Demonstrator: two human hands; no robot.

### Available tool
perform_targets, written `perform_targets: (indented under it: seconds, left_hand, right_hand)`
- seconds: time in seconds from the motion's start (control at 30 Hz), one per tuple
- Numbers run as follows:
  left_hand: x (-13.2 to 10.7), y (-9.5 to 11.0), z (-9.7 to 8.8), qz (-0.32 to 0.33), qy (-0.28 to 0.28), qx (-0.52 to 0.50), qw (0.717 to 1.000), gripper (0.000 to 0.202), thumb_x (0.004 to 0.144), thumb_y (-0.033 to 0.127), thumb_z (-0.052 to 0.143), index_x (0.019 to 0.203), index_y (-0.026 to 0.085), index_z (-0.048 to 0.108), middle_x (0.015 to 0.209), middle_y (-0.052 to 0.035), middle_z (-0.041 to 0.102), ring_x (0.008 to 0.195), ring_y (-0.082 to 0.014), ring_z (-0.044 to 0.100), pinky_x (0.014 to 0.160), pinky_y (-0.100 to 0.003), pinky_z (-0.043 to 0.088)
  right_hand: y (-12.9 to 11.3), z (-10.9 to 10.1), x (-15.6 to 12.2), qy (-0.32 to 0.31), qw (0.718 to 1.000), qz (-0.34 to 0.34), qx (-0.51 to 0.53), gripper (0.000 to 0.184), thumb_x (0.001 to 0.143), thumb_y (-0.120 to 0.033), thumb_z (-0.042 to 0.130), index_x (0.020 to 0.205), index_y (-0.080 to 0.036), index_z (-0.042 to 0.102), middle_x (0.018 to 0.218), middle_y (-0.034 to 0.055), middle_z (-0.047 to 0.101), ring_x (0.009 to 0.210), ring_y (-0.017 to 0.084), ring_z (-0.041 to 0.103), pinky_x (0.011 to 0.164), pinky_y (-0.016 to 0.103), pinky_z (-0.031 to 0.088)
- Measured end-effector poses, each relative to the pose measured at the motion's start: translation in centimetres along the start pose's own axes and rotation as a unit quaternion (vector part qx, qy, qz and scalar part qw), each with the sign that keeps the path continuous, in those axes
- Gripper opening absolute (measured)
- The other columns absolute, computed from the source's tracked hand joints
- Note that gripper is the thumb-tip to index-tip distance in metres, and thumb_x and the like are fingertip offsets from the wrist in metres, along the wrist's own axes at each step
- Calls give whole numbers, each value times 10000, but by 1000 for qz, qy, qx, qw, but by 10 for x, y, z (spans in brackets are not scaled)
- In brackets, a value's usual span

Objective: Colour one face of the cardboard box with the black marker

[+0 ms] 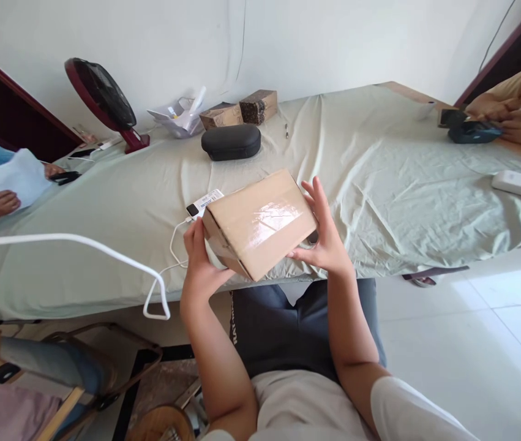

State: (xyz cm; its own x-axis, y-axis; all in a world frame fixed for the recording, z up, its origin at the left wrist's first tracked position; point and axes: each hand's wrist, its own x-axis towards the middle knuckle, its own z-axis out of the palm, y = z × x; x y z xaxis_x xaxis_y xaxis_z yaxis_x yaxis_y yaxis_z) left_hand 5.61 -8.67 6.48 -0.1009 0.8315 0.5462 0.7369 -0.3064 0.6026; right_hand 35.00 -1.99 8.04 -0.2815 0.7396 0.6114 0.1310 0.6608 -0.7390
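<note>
I grip a carton (237, 226) of smooth, matt brown cardboard, its top crossed by glossy, crinkled clear tape (275, 219). The tablecloth (117, 214) before me is creased, dull cloth; the hard-shell case (231, 144) looks matt, the fan base (136, 142) shiny plastic, the floor tiles (508, 291) smooth and glossy.

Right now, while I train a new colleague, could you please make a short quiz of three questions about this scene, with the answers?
1. Choose one. What do the left hand and the right hand hold?
A) a sheet of paper
B) a cardboard box
C) a power strip

2. True or false: the black case lies farther from the person wearing the camera than the cardboard box does.

3. Fill in: to the left of the black case, near the wall, stands a dark red ____.

Key: 1. B; 2. True; 3. fan
</note>
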Motion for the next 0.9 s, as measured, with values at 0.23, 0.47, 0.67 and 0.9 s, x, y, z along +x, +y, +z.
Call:
perform_targets:
  seconds: [0.23,0.47,0.67,0.9]
  left_hand:
    - [2,11,-7,117,15,151,981,1120,742,265,901,1679,302,289,1617,-212,330,1565,-451,292,1277,-656,328]
    - [4,19,-5,193,25,179,964,1097,781,268,891,1694,315,285,1601,-211,340,1559,-460,295,1268,-671,317]
    - [-2,27,-11,50,-26,49,997,1210,776,518,909,1727,351,180,1749,-179,190,1670,-439,127,1319,-661,246]
    - [0,23,-11,-373,87,-367,848,785,909,780,589,1502,266,620,1570,-158,597,1460,-386,572,1094,-510,579]
  right_hand:
    - [-19,3,-3,-48,997,24,-46,1487,643,-895,812,1755,-390,-36,1848,49,63,1682,476,108,1337,701,222]
    - [0,7,-3,-92,989,112,-18,1409,730,-804,825,1747,-408,-67,1849,42,25,1690,477,-4,1310,779,82]
    - [19,1,-1,-58,993,104,20,1388,736,-807,788,1752,-384,-59,1799,95,208,1662,449,179,1317,727,176]
    - [23,-10,0,-54,996,-55,43,1410,680,-865,772,1755,-399,-14,1830,20,82,1688,413,92,1360,650,158]
